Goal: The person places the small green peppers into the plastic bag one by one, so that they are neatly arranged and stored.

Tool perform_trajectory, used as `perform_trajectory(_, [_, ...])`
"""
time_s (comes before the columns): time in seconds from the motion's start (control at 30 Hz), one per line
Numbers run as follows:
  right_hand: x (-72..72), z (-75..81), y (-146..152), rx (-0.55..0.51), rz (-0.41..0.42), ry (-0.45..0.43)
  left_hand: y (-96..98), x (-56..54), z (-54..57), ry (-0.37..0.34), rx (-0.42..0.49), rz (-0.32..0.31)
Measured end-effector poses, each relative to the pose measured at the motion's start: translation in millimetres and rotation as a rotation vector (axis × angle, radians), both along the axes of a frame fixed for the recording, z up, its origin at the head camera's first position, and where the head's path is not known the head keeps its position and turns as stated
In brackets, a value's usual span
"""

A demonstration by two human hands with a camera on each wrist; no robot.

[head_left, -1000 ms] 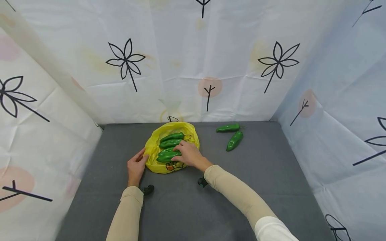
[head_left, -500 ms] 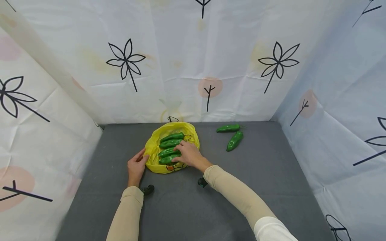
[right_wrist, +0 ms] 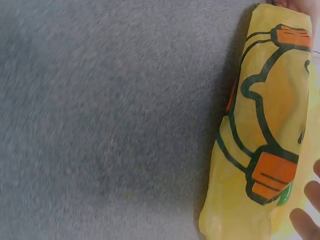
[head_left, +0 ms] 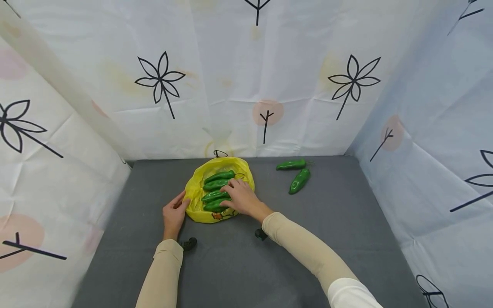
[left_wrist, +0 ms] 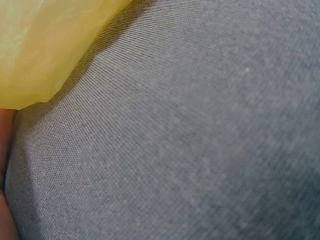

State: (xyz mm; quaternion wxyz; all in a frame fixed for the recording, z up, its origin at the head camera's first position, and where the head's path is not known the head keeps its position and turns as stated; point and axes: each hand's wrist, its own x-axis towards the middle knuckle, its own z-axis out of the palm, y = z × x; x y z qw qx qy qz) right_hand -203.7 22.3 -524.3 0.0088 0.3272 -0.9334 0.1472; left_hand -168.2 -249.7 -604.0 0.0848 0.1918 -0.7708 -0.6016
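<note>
A yellow plastic bag (head_left: 194,182) lies with its mouth spread wide on the grey table. Several green peppers (head_left: 216,185) lie side by side inside it. My left hand (head_left: 174,216) pinches the bag's left rim. Over the right part of the bag is my right hand (head_left: 244,199), its fingers loosely bent above the ends of the peppers, the nearest being the front pepper (head_left: 213,206). In the right wrist view, the fingertips (right_wrist: 303,224) stand apart beside the printed bag wall (right_wrist: 272,105); a sliver of green pepper (right_wrist: 285,194) shows there. The left wrist view shows mainly bag (left_wrist: 45,50) and cloth.
Two more green peppers lie on the table right of the bag: one crosswise (head_left: 291,164) near the back edge, one slanted (head_left: 299,181) in front of it. A patterned white cloth (head_left: 231,85) hangs behind and along both sides of the grey table (head_left: 231,269).
The front pepper has shifted slightly right within the bag, and the right hand's fingers have loosened from it. The left hand stays on the rim. The head view has tilted slightly.
</note>
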Motion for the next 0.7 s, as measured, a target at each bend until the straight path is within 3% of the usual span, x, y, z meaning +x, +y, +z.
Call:
perform_trajectory(0.3, [0.3,-4.0,8,0.065,-0.009,0.096,0.9,-1.1,-4.4,-0.010,-0.002,0.003])
perform_trajectory(0.43, [-1.8,-4.3,15,0.124,-0.050,0.109,2.9,-1.1,-7.1,-0.016,-0.026,0.014])
perform_trajectory(0.7, [-8.6,-4.8,28,0.180,-0.103,0.067,2.4,0.2,-9.4,0.068,-0.088,0.068])
